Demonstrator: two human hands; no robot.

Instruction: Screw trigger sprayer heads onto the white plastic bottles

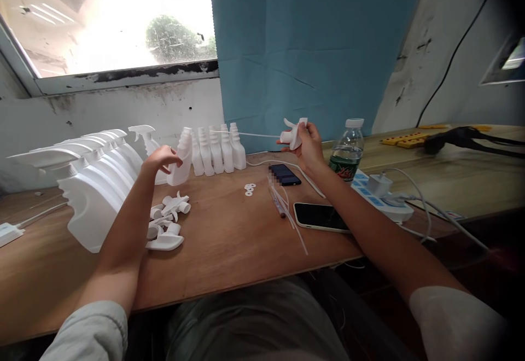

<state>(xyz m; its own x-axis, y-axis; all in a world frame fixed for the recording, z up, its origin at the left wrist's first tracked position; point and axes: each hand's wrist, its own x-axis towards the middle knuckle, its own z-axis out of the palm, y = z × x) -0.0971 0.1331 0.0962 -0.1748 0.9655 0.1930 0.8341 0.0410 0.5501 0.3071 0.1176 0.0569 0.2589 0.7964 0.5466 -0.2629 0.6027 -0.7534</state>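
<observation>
My right hand [309, 145] is raised over the table, its fingers closed on a white trigger spray head [293, 134]. A long thin dip tube [250, 134] sticks out of that head toward the left, its far end passing in front of the row of bottles. On the left, my left hand [163, 159] grips a white spray bottle [182, 156] that leans slightly; it has no head on its neck. Part of the grip is hidden behind the bottle. Loose spray heads [170, 221] lie in a pile below my left hand.
Headless bottles [215, 150] stand along the wall, and bottles with heads [96, 180] at left. White washers [249, 189], spare tubes [297, 230], a pen [279, 206], two phones [322, 217] [286, 174], a drink bottle [348, 150] and a power strip [371, 199] occupy the table's middle and right.
</observation>
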